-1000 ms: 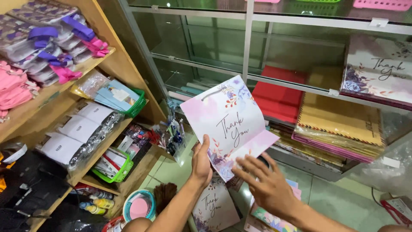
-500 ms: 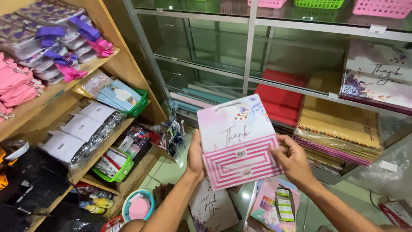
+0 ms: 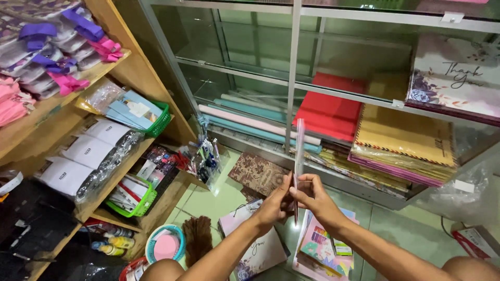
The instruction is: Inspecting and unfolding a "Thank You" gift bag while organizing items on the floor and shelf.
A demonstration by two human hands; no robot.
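Your left hand [image 3: 275, 204] and right hand [image 3: 312, 200] meet at centre, forearms reaching in from the near edge, fingertips of each grip pinched together, wrists nearly touching.

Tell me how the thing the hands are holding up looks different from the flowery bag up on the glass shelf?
The held bag is turned edge-on, so it shows only as a thin pale strip; the shelf bag faces the camera with its flowers showing. The held bag stands upright, pinched between the left hand and right hand; the shelf bag leans behind glass, untouched. Both look pale and flat.
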